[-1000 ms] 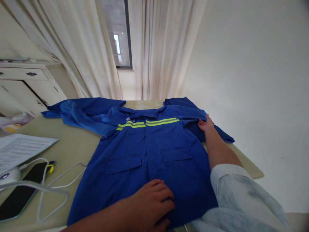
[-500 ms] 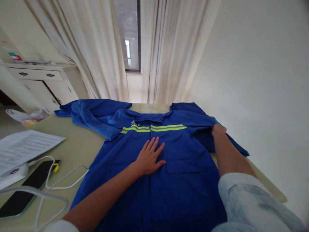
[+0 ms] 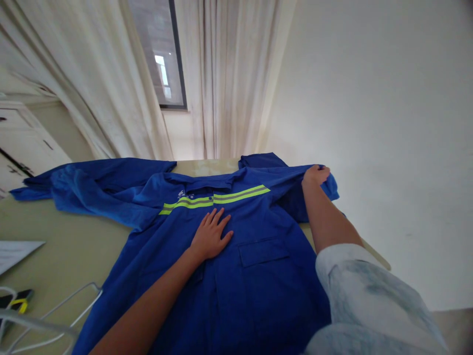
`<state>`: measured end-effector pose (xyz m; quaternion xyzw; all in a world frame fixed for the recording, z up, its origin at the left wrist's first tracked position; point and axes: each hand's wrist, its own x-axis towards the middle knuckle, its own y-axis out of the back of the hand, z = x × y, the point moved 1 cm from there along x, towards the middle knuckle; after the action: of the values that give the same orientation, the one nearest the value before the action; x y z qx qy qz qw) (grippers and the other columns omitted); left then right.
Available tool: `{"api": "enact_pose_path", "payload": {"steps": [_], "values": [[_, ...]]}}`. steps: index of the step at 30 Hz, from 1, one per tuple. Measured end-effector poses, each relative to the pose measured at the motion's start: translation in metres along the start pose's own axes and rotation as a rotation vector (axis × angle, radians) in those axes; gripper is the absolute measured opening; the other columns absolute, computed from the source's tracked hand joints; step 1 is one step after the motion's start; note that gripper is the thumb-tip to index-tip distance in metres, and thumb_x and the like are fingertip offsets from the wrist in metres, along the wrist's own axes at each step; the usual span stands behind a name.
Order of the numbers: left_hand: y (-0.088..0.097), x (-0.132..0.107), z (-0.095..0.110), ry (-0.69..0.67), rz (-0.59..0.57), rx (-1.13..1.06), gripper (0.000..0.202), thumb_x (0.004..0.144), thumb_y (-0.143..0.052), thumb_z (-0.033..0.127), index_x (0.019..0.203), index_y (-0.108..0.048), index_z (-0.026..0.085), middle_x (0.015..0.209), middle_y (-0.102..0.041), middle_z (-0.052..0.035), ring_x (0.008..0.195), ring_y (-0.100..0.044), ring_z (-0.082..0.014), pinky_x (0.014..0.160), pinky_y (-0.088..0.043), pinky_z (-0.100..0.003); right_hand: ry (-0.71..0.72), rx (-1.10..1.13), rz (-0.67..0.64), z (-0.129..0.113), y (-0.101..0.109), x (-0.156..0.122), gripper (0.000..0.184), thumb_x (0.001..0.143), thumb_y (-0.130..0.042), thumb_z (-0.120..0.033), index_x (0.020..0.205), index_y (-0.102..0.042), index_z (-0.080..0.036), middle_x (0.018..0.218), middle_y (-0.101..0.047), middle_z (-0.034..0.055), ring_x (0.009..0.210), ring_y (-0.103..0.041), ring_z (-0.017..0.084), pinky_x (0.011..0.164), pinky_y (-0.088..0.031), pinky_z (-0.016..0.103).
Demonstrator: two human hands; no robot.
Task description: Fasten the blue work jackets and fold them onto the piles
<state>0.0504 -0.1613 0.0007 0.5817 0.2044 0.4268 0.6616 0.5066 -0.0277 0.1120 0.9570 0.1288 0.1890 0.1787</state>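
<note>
A blue work jacket (image 3: 254, 296) lies front up across the table, its collar at the far side and a yellow-green and grey reflective stripe over the chest. My left hand (image 3: 210, 235) rests flat on the chest just below the stripe, fingers spread. At the right, my right hand (image 3: 316, 176) is closed on the jacket's right-side sleeve and holds it raised, the cuff end hanging past the fingers. The left-side sleeve (image 3: 99, 199) lies stretched out and wrinkled. Beneath the shoulders, more dark blue cloth (image 3: 125, 166) shows on both sides.
The pale table (image 3: 81, 246) ends at a wall on the right and near curtains (image 3: 210, 74) at the back. On the left lie a paper sheet (image 3: 16, 254), a phone (image 3: 27, 296) and a loose white cable (image 3: 86, 305). A white cabinet (image 3: 22, 133) stands beyond.
My right hand has lifted the sleeve and its cuff end now shows beyond the fingers. My left hand stays flat on the chest. The view has turned to the right.
</note>
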Motion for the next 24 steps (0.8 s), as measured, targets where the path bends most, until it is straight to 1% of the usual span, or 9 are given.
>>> {"api": "enact_pose_path", "payload": {"steps": [4, 6, 8, 10, 12, 16, 19, 21, 24], "values": [[-0.001, -0.001, 0.0, 0.01, 0.007, -0.023, 0.062, 0.105, -0.044, 0.059, 0.158, -0.051, 0.029, 0.172, -0.037, -0.009, 0.16, -0.029, -0.0356, 0.131, -0.024, -0.057, 0.03, 0.022, 0.142, -0.031, 0.0, -0.017, 0.057, 0.104, -0.025, -0.014, 0.159, -0.04, -0.015, 0.137, -0.063, 0.0217, 0.132, -0.061, 0.032, 0.107, -0.051, 0.051], [0.0, -0.001, 0.001, 0.018, 0.007, -0.044, 0.062, 0.105, -0.045, 0.06, 0.158, -0.052, 0.029, 0.171, -0.038, -0.0093, 0.16, -0.03, -0.0361, 0.13, -0.024, -0.058, 0.32, -0.012, 0.081, -0.049, -0.003, -0.045, 0.055, 0.106, -0.028, -0.017, 0.159, -0.043, -0.014, 0.139, -0.064, 0.0199, 0.133, -0.058, 0.031, 0.112, -0.045, 0.049], [0.0, -0.001, 0.002, 0.03, 0.008, -0.088, 0.062, 0.104, -0.046, 0.06, 0.157, -0.053, 0.029, 0.171, -0.039, -0.0099, 0.16, -0.03, -0.037, 0.13, -0.024, -0.059, 0.84, -0.132, -0.171, -0.064, -0.009, -0.087, 0.052, 0.107, -0.036, -0.02, 0.158, -0.048, -0.014, 0.131, -0.069, 0.0182, 0.128, -0.059, 0.031, 0.114, -0.04, 0.049], [-0.001, 0.0, 0.002, 0.045, 0.033, -0.179, 0.062, 0.103, -0.049, 0.06, 0.155, -0.055, 0.026, 0.17, -0.04, -0.0117, 0.159, -0.032, -0.0378, 0.13, -0.024, -0.06, 1.393, -0.287, -0.58, -0.067, -0.015, -0.137, 0.05, 0.106, -0.042, -0.017, 0.155, -0.054, -0.019, 0.125, -0.073, 0.0156, 0.123, -0.06, 0.029, 0.113, -0.038, 0.046], [-0.003, 0.004, -0.002, 0.089, 0.116, -0.357, 0.065, 0.099, -0.058, 0.058, 0.153, -0.054, 0.022, 0.167, -0.043, -0.0155, 0.157, -0.035, -0.0374, 0.13, -0.025, -0.06, 1.718, -0.394, -0.907, -0.057, -0.019, -0.181, 0.047, 0.105, -0.047, -0.016, 0.15, -0.059, -0.024, 0.125, -0.073, 0.0129, 0.122, -0.061, 0.027, 0.112, -0.037, 0.042], [0.007, 0.017, -0.028, 0.52, 0.425, -1.077, 0.075, 0.09, -0.077, 0.05, 0.152, -0.047, 0.02, 0.157, -0.05, -0.0204, 0.144, -0.053, -0.0342, 0.12, -0.045, -0.054, 1.723, -0.491, -1.038, -0.025, -0.017, -0.221, 0.037, 0.109, -0.046, -0.025, 0.142, -0.062, -0.017, 0.118, -0.072, 0.0143, 0.111, -0.063, 0.026, 0.103, -0.046, 0.04], [0.027, 0.03, -0.057, 0.868, 0.566, -1.649, 0.058, 0.089, -0.08, 0.05, 0.135, -0.058, 0.023, 0.137, -0.064, -0.0182, 0.117, -0.071, -0.0288, 0.096, -0.062, -0.044, 1.698, -0.46, -1.071, -0.01, -0.009, -0.221, 0.034, 0.11, -0.045, -0.028, 0.137, -0.063, -0.018, 0.122, -0.07, 0.0136, 0.11, -0.064, 0.025, 0.096, -0.051, 0.038], [0.043, 0.039, -0.075, 1.0, 0.654, -1.792, 0.041, 0.091, -0.078, 0.051, 0.117, -0.064, 0.022, 0.116, -0.07, -0.0145, 0.099, -0.074, -0.0242, 0.079, -0.065, -0.035, 1.653, -0.395, -0.979, -0.011, -0.005, -0.215, 0.034, 0.11, -0.046, -0.031, 0.135, -0.065, -0.019, 0.128, -0.069, 0.0152, 0.118, -0.062, 0.027, 0.103, -0.05, 0.041], [0.061, 0.053, -0.091, 1.198, 0.798, -1.712, 0.03, 0.093, -0.076, 0.046, 0.097, -0.062, 0.02, 0.092, -0.068, -0.0079, 0.076, -0.069, -0.0178, 0.058, -0.056, -0.025, 1.455, -0.346, -0.754, -0.019, -0.005, -0.198, 0.055, 0.103, -0.059, -0.041, 0.153, -0.052, -0.02, 0.15, -0.056, 0.0192, 0.138, -0.052, 0.035, 0.116, -0.043, 0.052]]}}
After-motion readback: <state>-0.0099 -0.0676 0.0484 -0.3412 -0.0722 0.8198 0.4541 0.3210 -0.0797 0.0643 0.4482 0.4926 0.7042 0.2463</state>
